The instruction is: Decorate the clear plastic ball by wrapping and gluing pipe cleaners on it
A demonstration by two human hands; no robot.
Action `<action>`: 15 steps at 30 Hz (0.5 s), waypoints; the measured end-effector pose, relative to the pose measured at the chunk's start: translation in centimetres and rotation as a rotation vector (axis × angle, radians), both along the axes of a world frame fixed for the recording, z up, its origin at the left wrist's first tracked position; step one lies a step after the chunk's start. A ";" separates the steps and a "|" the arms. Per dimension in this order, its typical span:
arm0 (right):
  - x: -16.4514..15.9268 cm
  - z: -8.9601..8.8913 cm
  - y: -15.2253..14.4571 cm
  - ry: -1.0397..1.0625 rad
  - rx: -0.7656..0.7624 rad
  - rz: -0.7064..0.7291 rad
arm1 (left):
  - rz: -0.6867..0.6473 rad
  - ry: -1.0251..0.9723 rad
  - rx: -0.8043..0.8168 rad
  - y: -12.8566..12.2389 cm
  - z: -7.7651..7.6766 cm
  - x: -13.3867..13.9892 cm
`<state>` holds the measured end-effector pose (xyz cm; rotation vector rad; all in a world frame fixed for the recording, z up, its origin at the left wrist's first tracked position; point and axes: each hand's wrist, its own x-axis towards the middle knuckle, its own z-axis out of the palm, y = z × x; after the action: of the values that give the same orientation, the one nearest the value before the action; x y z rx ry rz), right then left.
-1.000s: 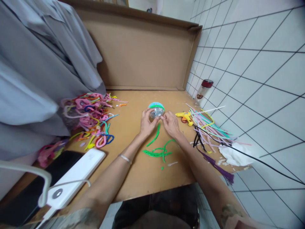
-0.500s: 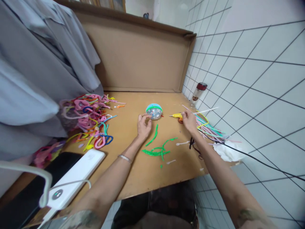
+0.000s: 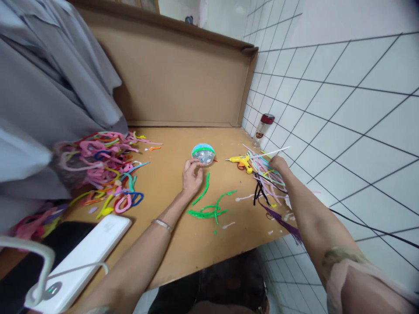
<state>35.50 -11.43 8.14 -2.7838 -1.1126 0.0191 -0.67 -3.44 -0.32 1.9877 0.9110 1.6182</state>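
Note:
My left hand (image 3: pixel 192 178) has its fingers curled against the near lower edge of a small round ball (image 3: pixel 203 155), gripping it on the table. The ball is light blue on top, with a green band round the middle and a clear, shiny lower part. My right hand (image 3: pixel 279 164) is at the far right, over the outer side of a pile of pastel pipe cleaners (image 3: pixel 263 168); its fingers are mostly hidden. A yellow glue gun (image 3: pixel 241 162) lies between the ball and the pile, a white glue stick jutting from its back. Green strips (image 3: pixel 207 213) lie nearer me.
A heap of colourful pipe cleaners (image 3: pixel 104 161) lies left, behind a white power bank (image 3: pixel 88 261) with a cable. A red-capped glass jar (image 3: pixel 263 130) stands by the tiled wall. Black strips (image 3: pixel 260 192) and a purple tassel (image 3: pixel 284 224) lie right. Grey cloth (image 3: pixel 55 74) hangs left.
My right hand has let go of the glue gun, which now lies on the table, and has moved right to the pipe cleaner pile. My left hand stays at the ball. The view has shifted slightly right.

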 end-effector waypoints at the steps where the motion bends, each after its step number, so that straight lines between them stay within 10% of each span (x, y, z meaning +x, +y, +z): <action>1: -0.1 0.0 0.4 0.011 -0.027 -0.018 | 0.002 0.004 0.011 0.0 -0.1 0.0; 15: -3.1 -0.6 2.9 0.022 -0.062 0.120 | 0.011 0.019 0.054 0.3 -0.4 0.1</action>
<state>32.37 -8.48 7.50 -2.7588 -1.2933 0.0992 -0.58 -3.17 -0.69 2.0410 0.8961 1.6484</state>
